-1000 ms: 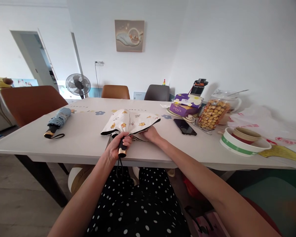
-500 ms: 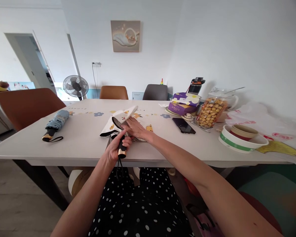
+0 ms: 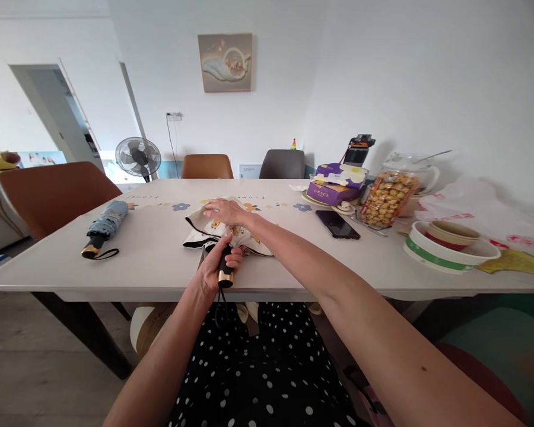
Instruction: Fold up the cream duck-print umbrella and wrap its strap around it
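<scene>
A white folding umbrella (image 3: 251, 239) with small yellow cartoon prints and black edging lies loosely bunched on the white table (image 3: 160, 267). Its black handle, with a gold-coloured end and a hanging wrist strap, points toward me. My left hand (image 3: 220, 261) is wrapped round that handle near the table's front edge. Palm down, my right hand (image 3: 225, 212) rests on the folds of the canopy, fingers stretched to the left. Part of the fabric is hidden beneath the right hand and forearm. Off to the left lies a second, light-blue umbrella (image 3: 110, 220), folded up, with a black and gold handle.
On the right are a black phone (image 3: 337, 224), a purple box (image 3: 333, 191), a clear jar of snacks (image 3: 390, 198), a white bowl (image 3: 449, 255) holding a paper cup, and a plastic bag (image 3: 476, 207). Chairs (image 3: 207, 166) and a fan (image 3: 137, 157) stand beyond the table.
My right hand has moved up and left, from beside the handle's top onto the canopy. A raised flap of fabric now lies flatter. My left hand keeps its grip on the handle.
</scene>
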The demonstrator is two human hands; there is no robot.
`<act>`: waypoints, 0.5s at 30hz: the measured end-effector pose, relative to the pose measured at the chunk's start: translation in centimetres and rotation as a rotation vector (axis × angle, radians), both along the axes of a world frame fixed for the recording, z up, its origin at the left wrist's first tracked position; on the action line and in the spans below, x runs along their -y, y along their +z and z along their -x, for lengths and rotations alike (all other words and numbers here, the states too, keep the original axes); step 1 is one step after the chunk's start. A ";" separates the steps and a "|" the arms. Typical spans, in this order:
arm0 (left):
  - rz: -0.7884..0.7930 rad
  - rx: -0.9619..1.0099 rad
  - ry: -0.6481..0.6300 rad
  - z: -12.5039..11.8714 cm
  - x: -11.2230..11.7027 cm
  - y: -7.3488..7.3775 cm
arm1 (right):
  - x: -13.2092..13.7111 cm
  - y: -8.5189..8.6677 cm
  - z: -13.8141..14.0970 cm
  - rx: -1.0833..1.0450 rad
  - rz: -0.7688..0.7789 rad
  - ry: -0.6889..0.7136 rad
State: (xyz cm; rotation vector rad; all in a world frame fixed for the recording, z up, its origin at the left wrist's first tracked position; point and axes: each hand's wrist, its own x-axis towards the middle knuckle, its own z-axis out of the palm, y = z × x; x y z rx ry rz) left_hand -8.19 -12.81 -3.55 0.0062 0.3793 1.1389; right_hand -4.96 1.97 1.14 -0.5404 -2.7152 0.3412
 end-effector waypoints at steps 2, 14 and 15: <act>-0.004 -0.009 -0.004 0.1 -0.2 -0.1 | 0.1 0.3 0.4 0.103 0.048 -0.040; -0.047 0.025 0.003 0.3 0.0 -0.4 | 3.9 1.7 0.5 -0.220 0.369 0.120; -0.042 0.023 0.004 0.2 0.1 -0.3 | 3.1 1.8 -0.8 -0.286 0.327 0.014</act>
